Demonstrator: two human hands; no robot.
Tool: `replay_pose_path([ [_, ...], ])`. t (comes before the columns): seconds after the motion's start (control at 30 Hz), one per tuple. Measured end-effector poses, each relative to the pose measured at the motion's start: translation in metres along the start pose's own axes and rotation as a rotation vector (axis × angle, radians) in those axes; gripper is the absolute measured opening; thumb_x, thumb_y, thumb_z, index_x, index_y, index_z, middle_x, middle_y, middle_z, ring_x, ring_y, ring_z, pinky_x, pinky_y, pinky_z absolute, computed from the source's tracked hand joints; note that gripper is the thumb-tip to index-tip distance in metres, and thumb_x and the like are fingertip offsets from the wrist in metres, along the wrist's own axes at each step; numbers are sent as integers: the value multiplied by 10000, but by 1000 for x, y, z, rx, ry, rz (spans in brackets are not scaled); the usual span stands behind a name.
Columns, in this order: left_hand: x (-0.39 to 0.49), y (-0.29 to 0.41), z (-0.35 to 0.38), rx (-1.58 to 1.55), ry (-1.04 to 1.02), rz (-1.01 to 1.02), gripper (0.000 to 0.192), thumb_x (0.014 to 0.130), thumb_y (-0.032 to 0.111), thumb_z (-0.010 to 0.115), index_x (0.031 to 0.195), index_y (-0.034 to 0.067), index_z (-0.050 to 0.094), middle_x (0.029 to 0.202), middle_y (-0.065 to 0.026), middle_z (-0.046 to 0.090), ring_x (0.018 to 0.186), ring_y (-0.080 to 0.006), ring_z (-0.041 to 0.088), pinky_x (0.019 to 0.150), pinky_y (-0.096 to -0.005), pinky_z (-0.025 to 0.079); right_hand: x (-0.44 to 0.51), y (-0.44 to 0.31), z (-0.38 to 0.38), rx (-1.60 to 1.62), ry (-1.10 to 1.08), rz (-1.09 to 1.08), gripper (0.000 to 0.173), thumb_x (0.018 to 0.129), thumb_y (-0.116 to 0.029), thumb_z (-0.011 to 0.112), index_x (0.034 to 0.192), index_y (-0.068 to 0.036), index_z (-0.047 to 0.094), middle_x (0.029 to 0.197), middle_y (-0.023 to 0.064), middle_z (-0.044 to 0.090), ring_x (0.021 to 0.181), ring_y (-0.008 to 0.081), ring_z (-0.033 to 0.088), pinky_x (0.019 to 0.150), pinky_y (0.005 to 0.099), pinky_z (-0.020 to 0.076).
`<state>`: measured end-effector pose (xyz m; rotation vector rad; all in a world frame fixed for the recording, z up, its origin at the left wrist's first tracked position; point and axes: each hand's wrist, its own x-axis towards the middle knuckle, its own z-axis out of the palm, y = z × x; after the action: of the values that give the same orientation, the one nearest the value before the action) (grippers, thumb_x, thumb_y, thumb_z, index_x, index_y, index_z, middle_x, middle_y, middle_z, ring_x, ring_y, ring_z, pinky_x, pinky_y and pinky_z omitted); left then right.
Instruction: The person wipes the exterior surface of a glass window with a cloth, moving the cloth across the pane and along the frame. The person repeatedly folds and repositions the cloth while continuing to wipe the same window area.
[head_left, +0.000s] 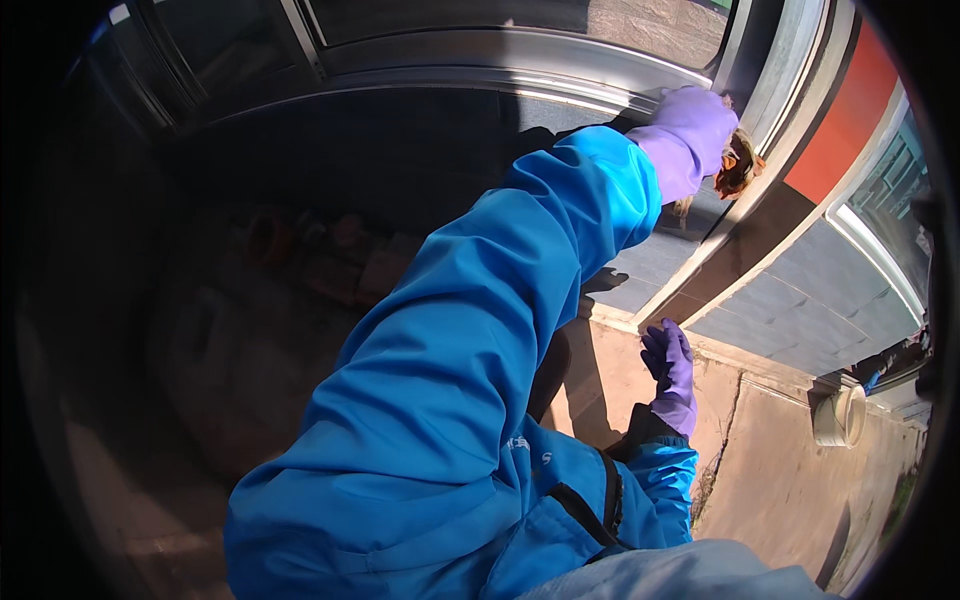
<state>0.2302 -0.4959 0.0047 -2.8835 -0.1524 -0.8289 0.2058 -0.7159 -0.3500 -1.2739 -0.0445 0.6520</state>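
My left hand (688, 139), in a purple rubber glove and a blue jacket sleeve, reaches to the lower right corner of a metal window frame (585, 56). It is closed on a crumpled, stained rag (739, 166), whose brown and cream folds stick out beside the glove and below it. The fingertips are hidden. My right hand (673, 371), in a purple glove too, is raised above the pavement near the foot of the wall. Its fingers are slightly bent and apart, with nothing seen in them.
Grey tiles (637, 262) face the wall below the window. A red and brown pillar (844, 112) stands to the right, then another window. A whitish bucket (840, 418) is on the concrete pavement (780, 480). Bricks (334, 274) and other items lie in deep shadow at left.
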Motion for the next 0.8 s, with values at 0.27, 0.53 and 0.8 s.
replay_pose_path([
  [0.27, -79, -173, -36, -97, 284, 124, 453, 729, 140, 813, 1175, 130, 737, 1013, -147, 712, 958, -353, 696, 848, -423, 574, 4, 3, 5, -41, 1, 34, 499, 996, -425, 675, 1414, -163, 600, 1325, 170, 675, 1116, 260, 698, 910, 402, 568],
  [0.53, -168, -396, -86, 259, 75, -605, 400, 837, 182, 742, 1234, 149, 721, 1200, -176, 726, 1164, -411, 661, 981, -443, 540, 3, 10, 0, -114, 3, 68, 559, 965, -365, 695, 1450, -120, 562, 1272, 120, 694, 1038, 222, 701, 848, 370, 557],
  [0.8, -177, -408, -81, -96, 135, -756, 356, 920, 220, 691, 1270, 161, 716, 1223, -178, 724, 1184, -372, 673, 1007, -438, 526, 11, 18, -15, -35, 35, 45, 564, 928, -333, 749, 1416, -108, 577, 1110, 62, 715, 860, 148, 690, 681, 306, 517],
])
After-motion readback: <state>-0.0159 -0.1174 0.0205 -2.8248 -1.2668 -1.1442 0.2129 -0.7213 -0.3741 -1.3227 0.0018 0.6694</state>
